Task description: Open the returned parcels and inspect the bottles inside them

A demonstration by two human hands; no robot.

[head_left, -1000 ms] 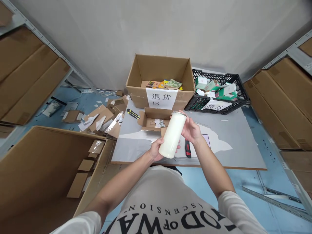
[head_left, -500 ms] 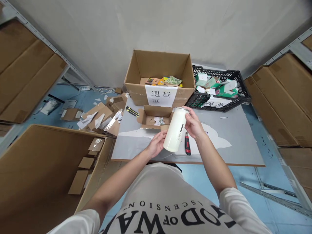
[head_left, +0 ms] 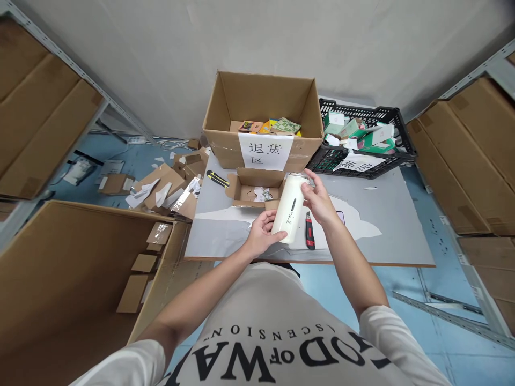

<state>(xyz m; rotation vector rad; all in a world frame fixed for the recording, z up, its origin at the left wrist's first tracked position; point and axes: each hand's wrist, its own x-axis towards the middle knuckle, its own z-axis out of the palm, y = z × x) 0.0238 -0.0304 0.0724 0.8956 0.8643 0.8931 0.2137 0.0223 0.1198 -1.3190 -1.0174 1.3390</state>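
Note:
A cream-white tumbler with dark lettering is held tilted above the table, between both hands. My left hand grips its lower end, with the thumb across the front. Around the upper end, near the rim, my right hand is closed. Behind the tumbler sits a small opened cardboard box with crumpled paper inside. A red and black utility knife lies on the table just right of the tumbler, beneath my right forearm. Left of the small box rests a yellow and black utility knife.
A large labelled carton holding colourful packets stands at the back. Beside it is a black crate of green-white boxes. A huge open carton stands at left, near cardboard scraps on the floor. Stacked cartons line the right.
The tumbler has turned about its length, so its lettering faces more toward me. My left thumb has come round onto its front. The camera view has shifted slightly.

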